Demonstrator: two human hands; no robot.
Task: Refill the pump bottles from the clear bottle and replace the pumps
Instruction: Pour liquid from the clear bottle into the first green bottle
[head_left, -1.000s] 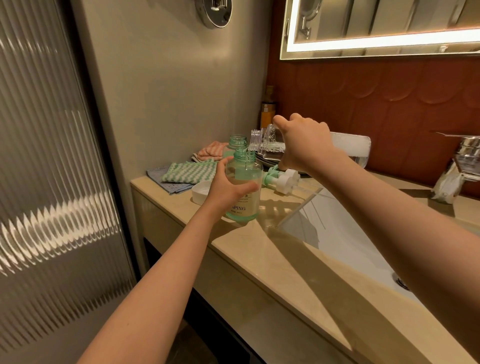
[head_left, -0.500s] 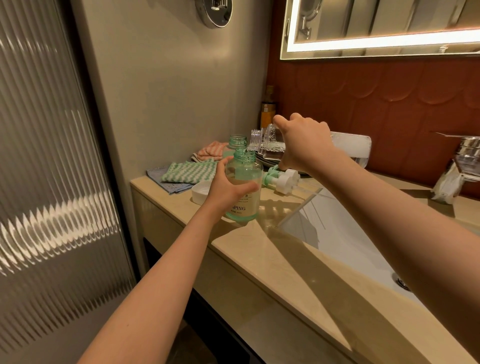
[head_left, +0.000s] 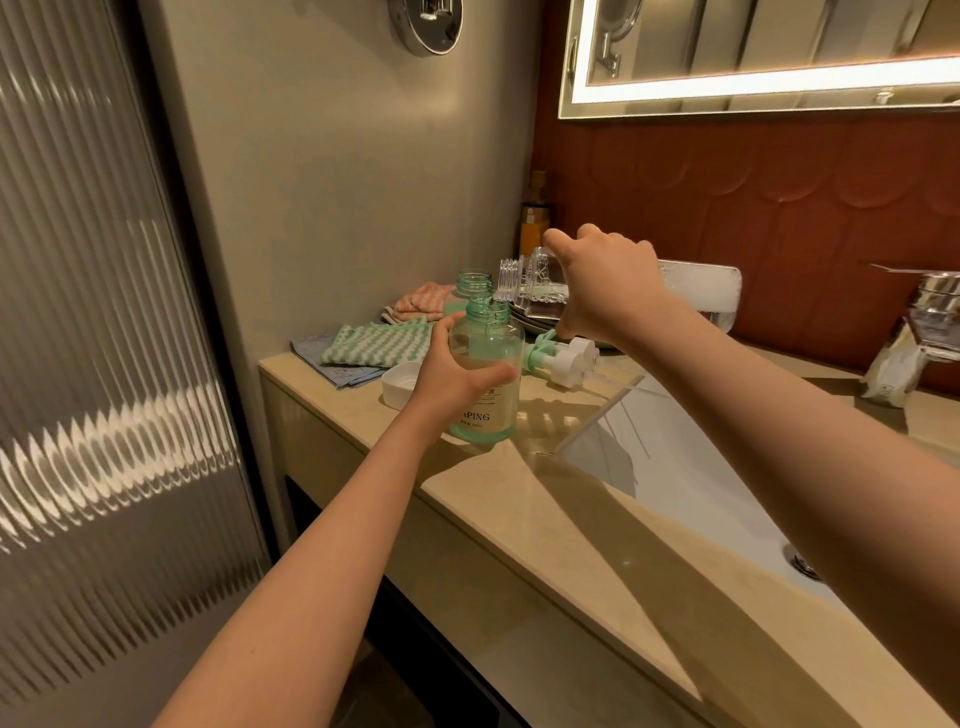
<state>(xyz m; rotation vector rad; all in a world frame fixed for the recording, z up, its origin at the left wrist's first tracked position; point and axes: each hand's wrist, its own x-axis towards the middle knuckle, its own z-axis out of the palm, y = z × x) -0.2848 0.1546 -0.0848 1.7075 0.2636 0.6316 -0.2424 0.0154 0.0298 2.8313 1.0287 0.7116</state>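
Left hand (head_left: 451, 375) is wrapping round green pump bottle (head_left: 485, 379) standing upright on table (head_left: 524, 499), neck open; right hand (head_left: 605, 286) is gripping clear bottle (head_left: 701, 291) tipped w/ thin stream into it; 2 pumps (head_left: 563, 358) lying just behind

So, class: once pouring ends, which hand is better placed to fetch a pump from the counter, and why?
Probably the right hand, once it sets down the clear bottle: the pumps lie just below it. The left hand is wrapped around the green bottle, steadying it.
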